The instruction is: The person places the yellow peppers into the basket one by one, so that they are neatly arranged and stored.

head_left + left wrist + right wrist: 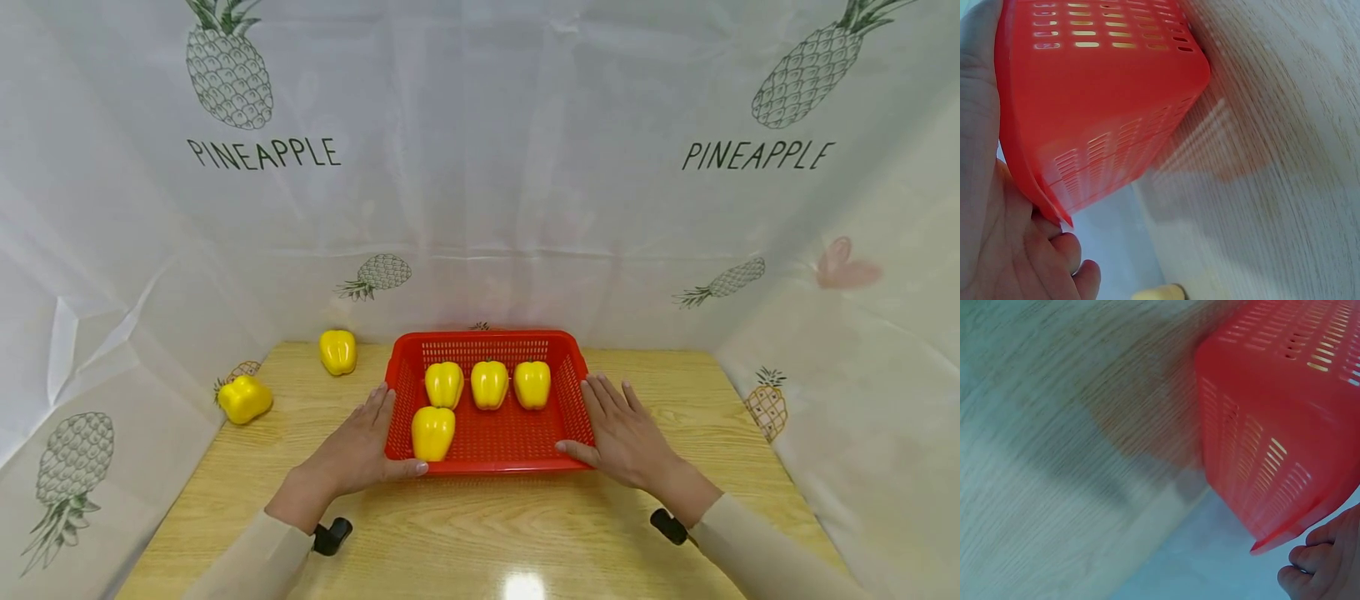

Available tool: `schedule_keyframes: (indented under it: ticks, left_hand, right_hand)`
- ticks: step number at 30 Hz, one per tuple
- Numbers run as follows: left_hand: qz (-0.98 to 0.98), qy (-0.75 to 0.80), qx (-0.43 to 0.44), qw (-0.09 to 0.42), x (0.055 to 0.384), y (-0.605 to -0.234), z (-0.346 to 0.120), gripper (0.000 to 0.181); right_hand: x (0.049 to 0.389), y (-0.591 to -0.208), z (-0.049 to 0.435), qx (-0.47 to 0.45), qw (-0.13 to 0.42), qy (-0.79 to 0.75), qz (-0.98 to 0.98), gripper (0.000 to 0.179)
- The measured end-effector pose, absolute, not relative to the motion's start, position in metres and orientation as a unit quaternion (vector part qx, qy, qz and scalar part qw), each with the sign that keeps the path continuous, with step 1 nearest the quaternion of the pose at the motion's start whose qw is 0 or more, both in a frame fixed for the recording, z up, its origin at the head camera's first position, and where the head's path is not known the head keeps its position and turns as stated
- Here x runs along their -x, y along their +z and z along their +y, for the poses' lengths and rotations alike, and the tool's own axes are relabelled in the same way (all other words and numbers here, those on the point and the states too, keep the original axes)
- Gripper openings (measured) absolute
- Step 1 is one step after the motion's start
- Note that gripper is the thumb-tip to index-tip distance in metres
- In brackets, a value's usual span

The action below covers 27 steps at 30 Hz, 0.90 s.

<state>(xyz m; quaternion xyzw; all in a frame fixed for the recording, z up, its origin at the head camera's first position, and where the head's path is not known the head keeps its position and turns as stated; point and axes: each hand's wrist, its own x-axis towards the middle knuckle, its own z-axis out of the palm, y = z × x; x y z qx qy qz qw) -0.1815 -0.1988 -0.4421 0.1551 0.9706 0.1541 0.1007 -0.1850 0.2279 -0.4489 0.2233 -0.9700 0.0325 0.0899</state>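
Observation:
A red plastic basket (pixel 495 465) with slotted walls stands on the wooden table. Inside it, three yellow bell peppers (pixel 490 385) sit in a row, and another yellow bell pepper (pixel 433 433) lies at the front left. My left hand (pixel 352 446) lies against the left side, fingers straight along the rim and thumb on the front edge. On the opposite side, my right hand (pixel 626 437) mirrors it, thumb at the front right corner. In the left wrist view, the fingers (pixel 1067 250) show beside the basket's rim; the right wrist view shows fingers (pixel 1313 559) close by the rim.
Left of the basket, one yellow bell pepper (pixel 338 352) stands near the table's back edge. Another yellow bell pepper (pixel 244 399) lies at the left edge. A pale cloth (pixel 480 208) printed with pineapples hangs behind and along both sides of the table (pixel 480 533).

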Motion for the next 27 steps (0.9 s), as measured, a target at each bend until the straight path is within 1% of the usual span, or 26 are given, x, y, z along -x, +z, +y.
schedule_keyframes:
  ticks: [5,13,19,27]
  left_hand:
    - [0.970,0.160,-0.155,0.098,0.181,-0.442,-0.198,0.131]
    - [0.971,0.156,-0.156,0.094,0.181,-0.442,-0.198,0.132]
    - [0.971,0.150,-0.159,0.092,0.182,-0.443,-0.198,0.135]
    - [0.971,0.155,-0.163,0.086,0.182,-0.441,-0.199,0.135]
  right_hand:
    - [0.181,-0.449,0.226,-0.209,0.077,0.048,-0.974,0.106]
    - [0.178,-0.454,0.225,-0.182,0.049,0.079,-0.979,0.108]
    - [0.177,-0.452,0.226,-0.179,0.042,0.081,-0.980,0.106]
    - [0.174,-0.446,0.221,-0.179,0.005,0.117,-0.977,0.114]
